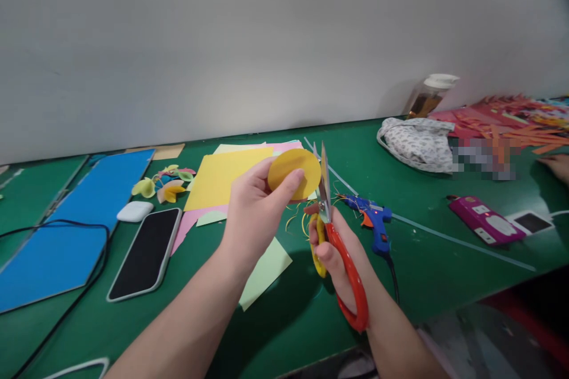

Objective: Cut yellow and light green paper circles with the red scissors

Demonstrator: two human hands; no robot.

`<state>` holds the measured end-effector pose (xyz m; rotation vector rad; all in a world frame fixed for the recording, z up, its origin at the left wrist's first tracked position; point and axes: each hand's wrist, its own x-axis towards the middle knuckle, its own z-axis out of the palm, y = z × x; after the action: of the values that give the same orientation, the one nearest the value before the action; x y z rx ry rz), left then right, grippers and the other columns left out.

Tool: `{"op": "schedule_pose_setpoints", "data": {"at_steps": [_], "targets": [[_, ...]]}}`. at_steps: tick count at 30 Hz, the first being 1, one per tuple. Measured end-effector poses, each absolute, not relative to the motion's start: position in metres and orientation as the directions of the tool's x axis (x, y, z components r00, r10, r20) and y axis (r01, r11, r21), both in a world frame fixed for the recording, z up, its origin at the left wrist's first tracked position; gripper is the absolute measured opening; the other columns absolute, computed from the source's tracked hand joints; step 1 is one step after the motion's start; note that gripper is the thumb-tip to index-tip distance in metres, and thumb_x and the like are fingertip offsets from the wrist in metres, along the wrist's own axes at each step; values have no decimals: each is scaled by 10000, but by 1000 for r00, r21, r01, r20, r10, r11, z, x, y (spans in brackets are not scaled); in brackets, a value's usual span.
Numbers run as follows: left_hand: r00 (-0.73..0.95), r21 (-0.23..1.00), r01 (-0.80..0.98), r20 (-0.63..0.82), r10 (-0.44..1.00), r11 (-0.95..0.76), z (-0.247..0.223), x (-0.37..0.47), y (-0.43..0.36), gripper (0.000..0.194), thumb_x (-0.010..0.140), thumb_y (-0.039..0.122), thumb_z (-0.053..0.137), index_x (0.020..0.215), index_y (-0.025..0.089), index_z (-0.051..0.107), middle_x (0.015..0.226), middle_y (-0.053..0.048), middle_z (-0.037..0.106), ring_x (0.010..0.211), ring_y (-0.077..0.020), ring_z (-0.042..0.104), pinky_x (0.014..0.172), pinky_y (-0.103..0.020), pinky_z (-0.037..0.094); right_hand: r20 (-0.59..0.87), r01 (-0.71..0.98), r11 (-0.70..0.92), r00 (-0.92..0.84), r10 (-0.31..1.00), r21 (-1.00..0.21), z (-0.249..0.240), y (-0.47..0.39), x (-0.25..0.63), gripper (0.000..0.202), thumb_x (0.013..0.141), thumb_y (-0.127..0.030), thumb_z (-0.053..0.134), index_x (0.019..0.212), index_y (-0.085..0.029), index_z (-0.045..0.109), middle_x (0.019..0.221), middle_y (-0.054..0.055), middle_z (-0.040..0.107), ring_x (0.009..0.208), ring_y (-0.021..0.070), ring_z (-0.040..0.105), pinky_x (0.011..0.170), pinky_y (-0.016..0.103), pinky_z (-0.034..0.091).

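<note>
Held above the middle of the green worktop, between its back and front edges, is a yellow disc, apparently paper or thin card; whether it is one layer or several, you cannot tell. Judge it light and bendable, a little slick on the face, and easily creased — so take it flat near its left rim, leaving the right rim free. Your left hand grips it so, nearly closed, thumb across the face and fingers behind. Your right hand is curled about the scissors, the thumb in the red loop and fingers at the yellow one; the blades stand slightly parted, pointing toward the back edge, just beside the disc's right rim — contact cannot be told. Yellow sheets lie toward the back edge, left of the disc; a blue glue gun lies right of the scissors.
</note>
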<state>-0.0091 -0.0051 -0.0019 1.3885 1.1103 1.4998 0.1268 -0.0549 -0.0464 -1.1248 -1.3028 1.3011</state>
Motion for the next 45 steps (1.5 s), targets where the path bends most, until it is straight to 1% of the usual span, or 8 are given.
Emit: {"op": "schedule_pose_setpoints", "data": {"at_steps": [5, 12, 18, 24, 30, 36, 41, 45], "targets": [[-67, 956, -3, 294, 954, -295, -3, -10, -5, 193, 809, 337, 725, 950, 205, 737, 826, -1, 715, 718, -134, 656, 659, -245, 585, 23, 8, 24, -110, 994, -1000, -46, -55, 126, 797, 651, -873, 551, 1123, -230, 549, 748, -31, 463, 614, 132, 434, 581, 276, 376], [-65, 963, -12, 269, 961, -270, 1, -10, -5, 224, 799, 347, 731, 959, 191, 734, 805, -10, 709, 726, -145, 662, 683, -260, 593, 28, 15, 31, -153, 988, -999, -55, -52, 129, 730, 697, -835, 558, 1125, -243, 536, 734, -26, 463, 630, 145, 448, 587, 279, 390], [-68, 965, -13, 261, 963, -263, 2, -12, -5, 266, 790, 345, 734, 998, 180, 729, 882, -32, 738, 769, -169, 695, 696, -285, 615, 55, 46, 62, -154, 986, -997, -52, -53, 129, 714, 722, -833, 531, 1111, -235, 537, 684, -42, 431, 596, 136, 415, 570, 273, 367], [-93, 964, 47, 264, 960, -260, 4, -13, -5, 260, 784, 356, 738, 989, 197, 731, 892, -23, 732, 784, -171, 692, 666, -274, 619, 50, 52, 59, -160, 986, -997, -49, -54, 129, 690, 725, -833, 527, 1062, -230, 534, 687, -42, 412, 574, 126, 375, 541, 263, 346], [-88, 963, 43, 269, 959, -266, 7, -14, -5, 269, 786, 351, 738, 1012, 206, 729, 901, -15, 724, 790, -157, 690, 651, -242, 617, 48, 35, 54, -159, 986, -998, -47, -54, 128, 697, 712, -834, 541, 1050, -223, 536, 679, -42, 393, 579, 128, 372, 539, 262, 351], [-125, 971, 40, 240, 963, -237, 14, -12, -7, 260, 780, 317, 735, 1003, 186, 719, 875, -16, 720, 779, -164, 690, 625, -240, 619, 29, 26, 33, -156, 987, -999, -47, -55, 127, 699, 693, -842, 552, 1037, -235, 519, 673, -53, 365, 571, 121, 317, 530, 259, 302], [-133, 967, 63, 255, 958, -248, 15, -12, -7, 268, 789, 296, 714, 1024, 168, 710, 888, -32, 721, 773, -175, 689, 617, -264, 626, 27, 26, 32, -174, 984, -999, -47, -56, 128, 670, 715, -825, 548, 1036, -238, 508, 673, -56, 356, 561, 114, 278, 505, 246, 264], [-137, 966, 62, 259, 956, -252, 16, -13, -7, 254, 787, 302, 720, 999, 163, 715, 881, -32, 722, 764, -172, 691, 599, -251, 623, 28, 11, 31, -202, 979, -999, -47, -55, 130, 656, 717, -807, 574, 1036, -238, 516, 648, -62, 334, 559, 116, 258, 496, 241, 244]]}}
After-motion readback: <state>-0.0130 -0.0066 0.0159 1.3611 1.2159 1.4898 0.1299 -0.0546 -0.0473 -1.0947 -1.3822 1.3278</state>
